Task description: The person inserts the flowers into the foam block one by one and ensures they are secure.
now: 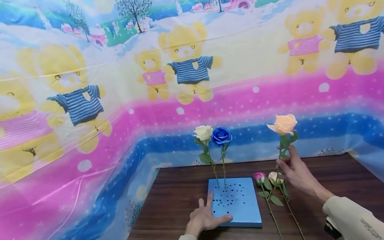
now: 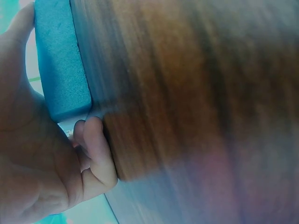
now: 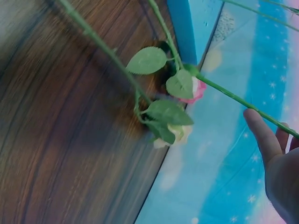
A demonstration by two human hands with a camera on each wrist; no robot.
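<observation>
My right hand (image 1: pixel 300 171) pinches the stem of a peach rose (image 1: pixel 285 124) and holds it upright, bloom at the top. In the right wrist view its green stem (image 3: pixel 229 95) runs past a fingertip. A light-blue foam block (image 1: pixel 249 206) dotted with small holes lies on the table. At its left front corner my left hand (image 1: pixel 204 216) is spread, thumb over the front edge and index finger along the left side. The left wrist view shows the block's side (image 2: pixel 65 70) against that hand. A white rose (image 1: pixel 204 132) and a blue rose (image 1: pixel 222 136) stand in the block's far left part.
Right of the block, a pink rose (image 1: pixel 259 178) and a cream rose (image 1: pixel 275 178) lie on the dark wooden table (image 1: pixel 171 193), stems toward the front. A cloth printed with bears (image 1: pixel 192 70) hangs behind the table's far edge.
</observation>
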